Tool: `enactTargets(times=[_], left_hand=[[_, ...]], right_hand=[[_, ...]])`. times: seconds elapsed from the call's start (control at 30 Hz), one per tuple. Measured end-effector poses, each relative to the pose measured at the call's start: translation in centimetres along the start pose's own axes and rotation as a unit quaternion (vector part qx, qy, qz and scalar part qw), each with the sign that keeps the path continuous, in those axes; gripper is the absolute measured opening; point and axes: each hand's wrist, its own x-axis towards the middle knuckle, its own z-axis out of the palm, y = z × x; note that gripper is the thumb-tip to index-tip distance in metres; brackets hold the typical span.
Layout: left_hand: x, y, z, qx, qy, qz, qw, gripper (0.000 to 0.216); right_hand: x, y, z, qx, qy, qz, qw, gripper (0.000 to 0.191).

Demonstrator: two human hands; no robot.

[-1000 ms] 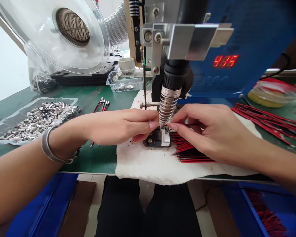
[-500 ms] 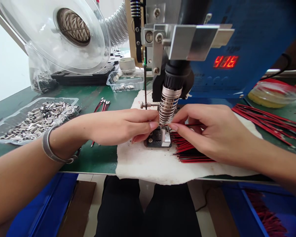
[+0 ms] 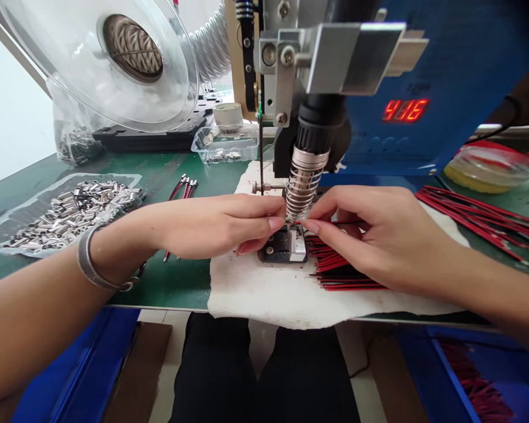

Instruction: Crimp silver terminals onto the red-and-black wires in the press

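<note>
My left hand [image 3: 220, 226] and my right hand [image 3: 370, 235] meet fingertip to fingertip under the coiled metal nozzle [image 3: 304, 179] of the blue machine [image 3: 458, 76]. Both pinch a thin red wire [image 3: 335, 222] just above the small black and silver fixture [image 3: 286, 245] on the white cloth [image 3: 264, 294]. What the left fingers pinch is too small to name. A bundle of red and black wires [image 3: 339, 270] lies under my right hand. A grey bracelet sits on my left wrist.
Several small metal terminals lie on a clear plastic sheet [image 3: 66, 214] at the left. A clear reel [image 3: 110, 59] stands behind, a clear tray [image 3: 224, 147] beside it. More red wires [image 3: 480, 217] lie at the right. The machine's red display [image 3: 404, 110] reads 416.
Both hands have stayed in the same pinch under the nozzle. The display went from 415 to 416. The view shifted slightly.
</note>
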Motion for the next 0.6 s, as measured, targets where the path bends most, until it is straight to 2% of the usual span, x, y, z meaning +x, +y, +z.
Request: enactTargets(times=[0.17,0.43,0.5,0.6], left_hand=[[-0.1,0.1,0.1,0.007,0.014,-0.002,1.000,0.031],[0.0,0.1,0.0,0.040,0.017,0.011,0.999,0.034],[0.0,0.1,-0.3,0.047,0.007,0.012,0.999,0.037],[-0.5,0.3,-0.9,0.059,-0.040,-0.001,0.997,0.045]], right_hand=[[0.0,0.0,0.0,-0.020,0.001,-0.005,1.000,0.011],[0.2,0.5,-0.4,-0.056,0.005,-0.061,0.997,0.008],[0.2,0.6,-0.4,-0.050,0.002,-0.074,0.996,0.008],[0.3,0.7,-0.5,-0.034,-0.004,-0.091,0.995,0.010]])
